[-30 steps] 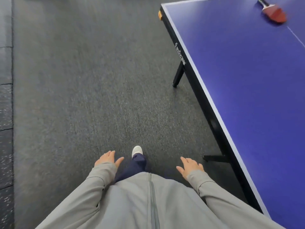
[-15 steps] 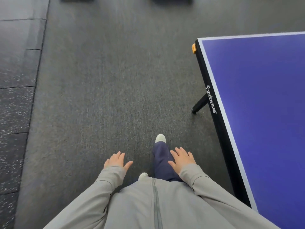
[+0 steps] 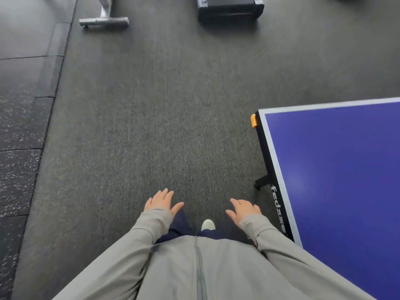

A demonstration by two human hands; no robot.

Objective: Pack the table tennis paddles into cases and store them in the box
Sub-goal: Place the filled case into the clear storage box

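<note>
Grey carpeted floor [image 3: 151,105] fills most of the view, with darker speckled tiles [image 3: 19,131] along its left side. At the far edge 1 dark box [image 3: 229,9] sits on it. Left of the box lies a grey metal foot [image 3: 104,21], perhaps a stand's base. At right, the blue table [image 3: 335,169] sets 1 black leg [image 3: 262,181] on the floor.

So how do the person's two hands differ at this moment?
The left hand hangs over open carpet, while the right hand is close beside the blue table. The left hand's fingers point roughly straight ahead, and the right hand's fingers angle toward the left. The left hand sits slightly further forward in the view than the right hand. Both are open, palm down and hold nothing, and both come out of grey sleeves.
</note>
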